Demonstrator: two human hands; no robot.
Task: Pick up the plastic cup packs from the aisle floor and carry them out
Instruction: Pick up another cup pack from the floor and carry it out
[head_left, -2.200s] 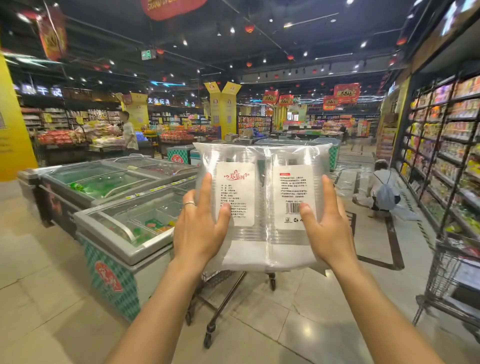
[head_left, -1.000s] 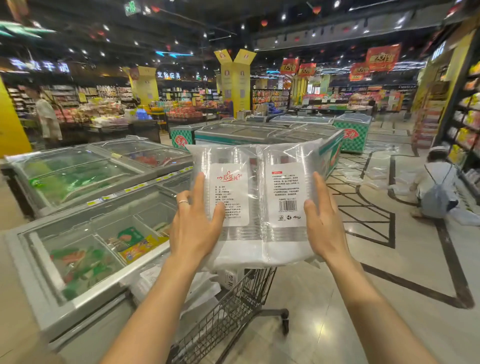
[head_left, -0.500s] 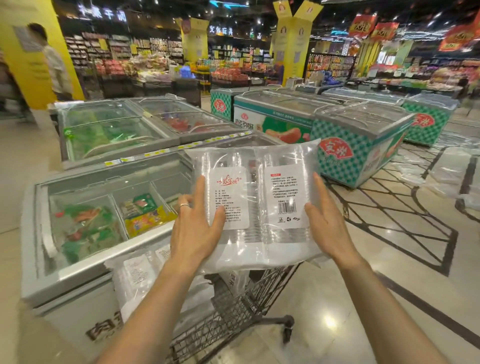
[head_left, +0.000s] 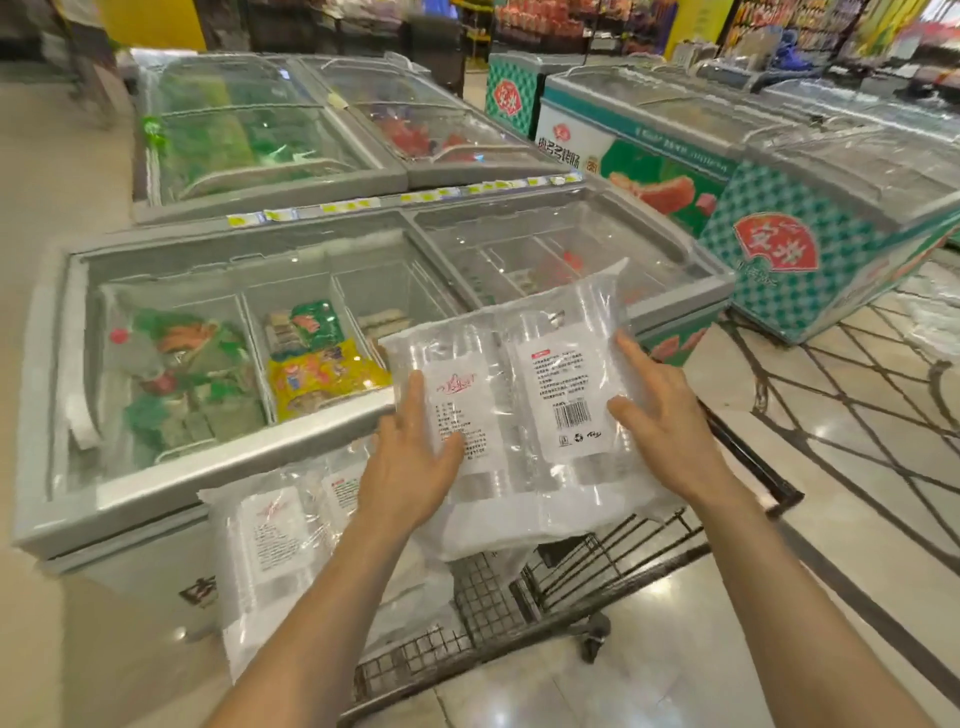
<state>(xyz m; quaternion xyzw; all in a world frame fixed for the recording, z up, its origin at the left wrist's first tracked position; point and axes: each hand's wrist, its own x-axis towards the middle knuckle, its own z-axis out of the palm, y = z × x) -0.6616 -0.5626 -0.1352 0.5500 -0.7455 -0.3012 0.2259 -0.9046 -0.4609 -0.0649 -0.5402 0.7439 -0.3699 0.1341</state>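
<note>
Left hand (head_left: 410, 467) and right hand (head_left: 670, 431) are gripping the cup packs (head_left: 524, 410) from both sides, with thumbs pressing on the front labels. Head view: the cup packs are hanging upright over the cart (head_left: 488, 592), clear of the floor. More packs (head_left: 275, 540) are lying in the cart basket. The freezer (head_left: 234, 462) beside the cart is holding bagged food (head_left: 322, 376) in divided bays.

Fan logo (head_left: 775, 243) on checkered freezer (head_left: 862, 301) reads 安井 — cup pack (head_left: 519, 415) print illegible.
</note>
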